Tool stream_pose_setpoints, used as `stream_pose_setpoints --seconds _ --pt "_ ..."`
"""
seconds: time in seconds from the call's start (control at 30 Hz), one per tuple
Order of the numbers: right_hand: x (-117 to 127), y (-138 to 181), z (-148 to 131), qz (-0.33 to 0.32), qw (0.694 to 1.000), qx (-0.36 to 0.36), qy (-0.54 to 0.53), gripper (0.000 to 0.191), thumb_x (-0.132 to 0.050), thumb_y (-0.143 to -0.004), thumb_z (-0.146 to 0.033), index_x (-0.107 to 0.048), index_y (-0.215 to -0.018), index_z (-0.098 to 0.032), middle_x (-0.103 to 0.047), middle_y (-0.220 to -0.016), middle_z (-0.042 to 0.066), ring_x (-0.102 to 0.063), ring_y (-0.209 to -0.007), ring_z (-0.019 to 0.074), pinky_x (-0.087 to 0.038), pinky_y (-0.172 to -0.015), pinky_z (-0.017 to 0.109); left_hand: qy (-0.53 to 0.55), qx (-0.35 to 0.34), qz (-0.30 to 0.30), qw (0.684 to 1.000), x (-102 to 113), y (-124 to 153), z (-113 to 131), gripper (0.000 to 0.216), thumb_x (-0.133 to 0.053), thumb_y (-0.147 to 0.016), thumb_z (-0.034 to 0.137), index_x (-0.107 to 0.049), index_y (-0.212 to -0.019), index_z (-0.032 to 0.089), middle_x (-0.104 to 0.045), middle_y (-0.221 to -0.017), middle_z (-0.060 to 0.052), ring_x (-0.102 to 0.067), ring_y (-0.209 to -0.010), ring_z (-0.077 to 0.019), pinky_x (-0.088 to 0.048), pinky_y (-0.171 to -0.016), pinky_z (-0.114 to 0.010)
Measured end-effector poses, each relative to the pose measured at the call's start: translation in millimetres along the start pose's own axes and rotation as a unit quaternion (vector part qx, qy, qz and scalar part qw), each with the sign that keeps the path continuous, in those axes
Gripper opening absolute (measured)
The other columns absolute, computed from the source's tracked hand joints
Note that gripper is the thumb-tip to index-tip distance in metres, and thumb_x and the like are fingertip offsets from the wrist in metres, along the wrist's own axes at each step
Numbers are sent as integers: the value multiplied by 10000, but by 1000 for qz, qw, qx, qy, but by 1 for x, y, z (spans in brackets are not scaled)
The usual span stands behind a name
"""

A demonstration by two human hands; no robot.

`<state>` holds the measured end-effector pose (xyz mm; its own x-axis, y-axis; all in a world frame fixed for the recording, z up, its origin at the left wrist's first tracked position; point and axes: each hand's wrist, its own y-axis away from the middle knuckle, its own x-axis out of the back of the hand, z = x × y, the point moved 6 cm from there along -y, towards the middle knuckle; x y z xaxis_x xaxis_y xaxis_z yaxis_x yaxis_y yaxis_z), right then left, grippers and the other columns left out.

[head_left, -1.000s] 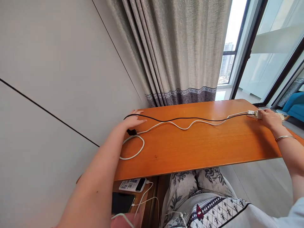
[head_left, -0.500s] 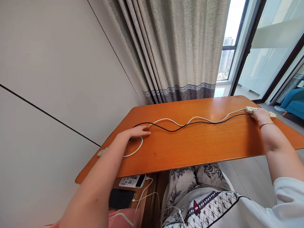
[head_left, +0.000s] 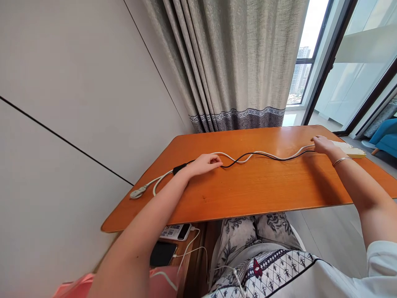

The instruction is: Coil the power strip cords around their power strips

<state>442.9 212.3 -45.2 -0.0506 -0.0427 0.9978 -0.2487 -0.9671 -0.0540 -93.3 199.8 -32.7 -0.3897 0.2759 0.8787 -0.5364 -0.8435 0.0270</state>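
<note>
My left hand (head_left: 206, 164) is over the left-middle of the orange-brown table (head_left: 248, 190). Its thumb and fingertips pinch together at a thin black cable (head_left: 231, 166). To the right, my right hand (head_left: 324, 145) is closed around the black cable and a white cable (head_left: 281, 158) where they meet a white power strip (head_left: 347, 148). The strip lies near the table's right end, partly covered by the hand. A white plug (head_left: 138, 192) lies at the left, and a black cable block (head_left: 179, 168) rests beside my left wrist.
Under the table's left side, a white power bank (head_left: 178, 232) and a black phone (head_left: 163, 253) sit on a lower surface with white charging cords (head_left: 198, 248). A curtain (head_left: 242, 62) hangs behind the table, and a wall (head_left: 77, 82) borders its left.
My left hand has moved right along the cables, uncovering the plug and black block. My right hand has shifted left from the power strip's body to its cable end.
</note>
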Motion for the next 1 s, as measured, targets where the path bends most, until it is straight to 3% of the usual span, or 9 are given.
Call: stream_pose_setpoints --seconds 0.1,0.2,0.3,0.4,0.57,0.73,0.87,0.93,1.0 --pt "18 6 -77 71 985 149 -47 442 -571 -904 -199 -601 -1342 -148 -566 -1407 188 -514 -1328 315 -403 -1116 436 -31 -58 80 995 -13 -20 25 628 -615 -793 554 -591 -1275 152 -628 -1337 -152 -605 -1203 -295 -475 -992 -383" --pt "19 23 -156 59 958 253 -122 452 -557 -946 -341 -583 -1353 -146 -588 -1388 178 -553 -1295 310 -413 -1114 447 -90 -83 60 991 -41 -42 40 755 -675 -787 480 -464 -1424 133 -495 -1501 -191 -479 -1380 -337 -369 -1136 -444" --pt "2 42 -219 -24 933 325 -154 713 -692 -859 -367 -443 -1478 -116 -457 -1520 208 -445 -1406 339 -340 -1172 446 -110 -84 40 990 -64 -60 47 682 -675 -816 385 -463 -1420 149 -539 -1466 -175 -518 -1350 -320 -404 -1112 -424" --pt "-10 51 -254 -58 920 351 -164 726 -716 -833 -308 -440 -1479 -122 -480 -1508 202 -492 -1368 327 -384 -1129 409 -114 -64 25 991 -77 -70 46 417 -594 -878 305 -573 -1269 162 -693 -1225 -141 -659 -1122 -289 -505 -951 -390" --pt "0 49 -269 -97 908 361 -190 180 -592 -890 -236 -705 -1009 -162 -741 -1013 118 -680 -917 243 -497 -814 309 -90 -106 43 989 -74 -67 47 236 -453 -950 271 -656 -1022 174 -702 -1041 -113 -662 -982 -251 -507 -894 -371" --pt "60 56 -261 -74 879 373 -287 236 -526 -909 -363 -638 -863 -160 -621 -772 8 -534 -698 136 -404 -629 247 24 -140 145 979 -40 -58 52 268 -486 -934 360 -674 -970 172 -694 -941 -77 -640 -890 -216 -503 -848 -339" --pt "142 54 -243 -21 758 336 -559 166 -604 -794 -328 -580 -765 -166 -369 -557 -65 -306 -503 73 -225 -478 231 98 -103 195 970 -14 -56 42 277 -556 -870 425 -679 -881 178 -681 -801 -37 -618 -766 -190 -490 -750 -315" --pt "186 51 -236 11 692 318 -648 156 -654 -732 -256 -518 -766 -188 -314 -552 -83 -264 -467 55 -180 -451 218 151 -86 208 963 -6 -56 38 297 -578 -846 464 -673 -847 182 -629 -690 -10 -589 -668 -166 -477 -686 -299" --pt "225 50 -235 32 654 303 -693 209 -665 -742 -214 -459 -783 -204 -295 -584 -87 -241 -450 30 -166 -457 189 228 -68 217 947 -4 -55 35 320 -602 -825 500 -652 -818 184 -543 -589 24 -529 -561 -135 -473 -636 -291"
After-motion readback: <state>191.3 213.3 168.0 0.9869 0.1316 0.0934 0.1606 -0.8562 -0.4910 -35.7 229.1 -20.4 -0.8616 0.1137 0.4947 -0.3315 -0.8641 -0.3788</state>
